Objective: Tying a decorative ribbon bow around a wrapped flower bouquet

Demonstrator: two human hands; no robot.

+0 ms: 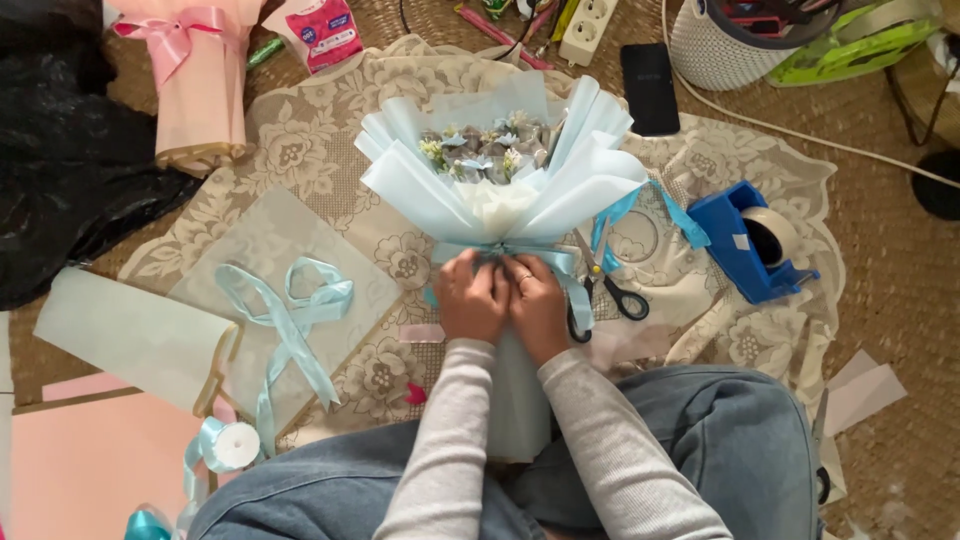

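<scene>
A bouquet wrapped in pale blue paper lies on a cream lace cloth, its small flowers pointing away from me. A light blue ribbon is tied round its neck. My left hand and my right hand sit side by side at the ribbon knot, fingers closed on the ribbon ends. The wrapped stem runs down between my knees.
Black-handled scissors lie just right of my hands. A blue tape dispenser stands further right. A loose blue ribbon and spool lie left, a pink wrapped bouquet at the back left, a phone and a white basket behind.
</scene>
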